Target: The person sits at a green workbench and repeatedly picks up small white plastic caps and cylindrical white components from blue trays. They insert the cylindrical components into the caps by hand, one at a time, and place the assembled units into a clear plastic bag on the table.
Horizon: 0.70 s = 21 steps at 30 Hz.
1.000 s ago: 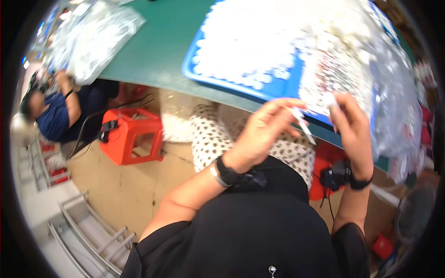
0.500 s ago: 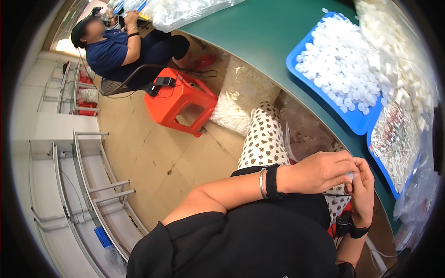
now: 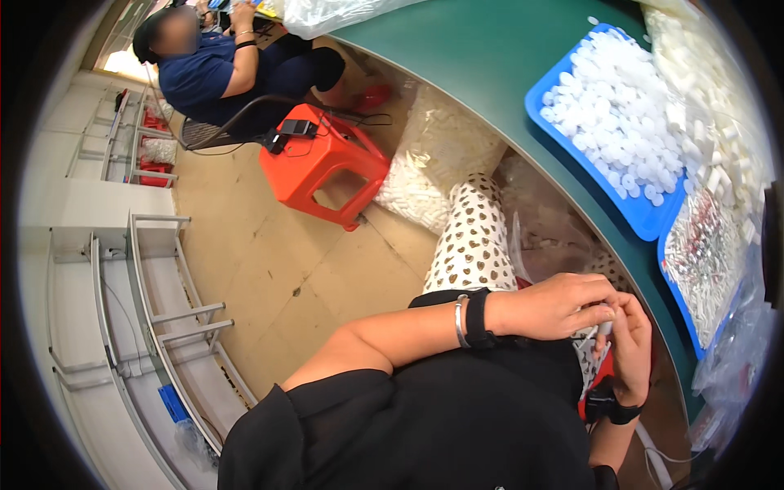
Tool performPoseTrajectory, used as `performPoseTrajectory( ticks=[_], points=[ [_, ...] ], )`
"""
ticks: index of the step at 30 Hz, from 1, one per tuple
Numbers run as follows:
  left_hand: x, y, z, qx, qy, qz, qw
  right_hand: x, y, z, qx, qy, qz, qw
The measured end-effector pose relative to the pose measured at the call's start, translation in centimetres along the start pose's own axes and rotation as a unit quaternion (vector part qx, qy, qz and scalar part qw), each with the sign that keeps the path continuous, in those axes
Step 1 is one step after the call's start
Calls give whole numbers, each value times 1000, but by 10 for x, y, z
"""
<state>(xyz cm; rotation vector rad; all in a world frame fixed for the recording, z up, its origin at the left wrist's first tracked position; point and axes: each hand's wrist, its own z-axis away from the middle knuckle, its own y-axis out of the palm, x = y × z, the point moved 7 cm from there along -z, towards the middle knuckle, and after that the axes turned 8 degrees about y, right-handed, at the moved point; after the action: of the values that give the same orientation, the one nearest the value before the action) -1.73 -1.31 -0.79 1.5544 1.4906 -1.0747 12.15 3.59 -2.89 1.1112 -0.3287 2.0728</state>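
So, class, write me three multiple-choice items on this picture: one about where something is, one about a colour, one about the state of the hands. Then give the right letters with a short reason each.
1. Where does the orange stool stand?
A. on the green table
B. on the floor beside the seated co-worker
C. in the blue tray

2. What colour is the tray that holds the small white caps?
A. blue
B. red
C. yellow

3. How are the person's two hands placed?
A. spread far apart on the table
B. one reaching into the tray
C. brought together over the lap on a small white piece

Answers: B, the stool's legs rest on the floor tiles near the co-worker. A, the tray's rim is blue. C, the left hand and right hand meet at the fingertips around the small white piece.
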Motion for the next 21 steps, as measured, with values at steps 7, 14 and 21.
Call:
performPoseTrajectory(
  ticks=[7,14,21],
  points=[
    [44,12,-16,-80,-127,109,983,26,-19,2,-18,-76,63,995],
    [39,40,-47,-110,-191,269,937,49,-54,25,-17,-70,65,995],
    [28,60,-67,-93,-191,282,935,56,-70,42,34,-57,23,998]
  ],
)
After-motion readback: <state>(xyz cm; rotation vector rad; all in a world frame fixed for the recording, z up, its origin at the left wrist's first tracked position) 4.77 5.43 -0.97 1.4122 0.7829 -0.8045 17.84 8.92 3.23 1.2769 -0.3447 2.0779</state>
